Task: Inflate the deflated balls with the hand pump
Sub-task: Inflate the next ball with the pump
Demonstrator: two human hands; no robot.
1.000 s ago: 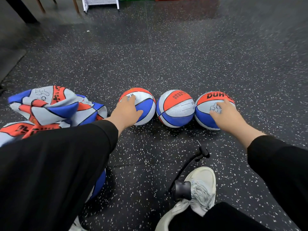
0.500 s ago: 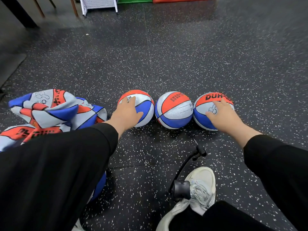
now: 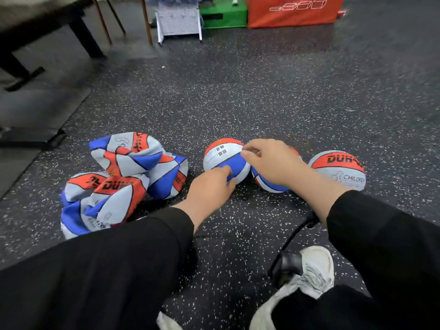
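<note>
Dark speckled rubber floor (image 3: 262, 96) throughout. Upper left: dark bench or table (image 3: 35, 22) on black legs, thin wooden legs (image 3: 102, 20) beside it. Top centre: white perforated rack (image 3: 179, 23); green box (image 3: 223, 16) next to it, then an orange bag (image 3: 294, 11) with white printing. Grey mat (image 3: 35, 108) at left edge.

Single head-worn wide-angle view, looking forward and steeply down at a speckled floor (image 3: 262, 98), close above both forearms; furniture legs and boxes along the frame's top.
</note>
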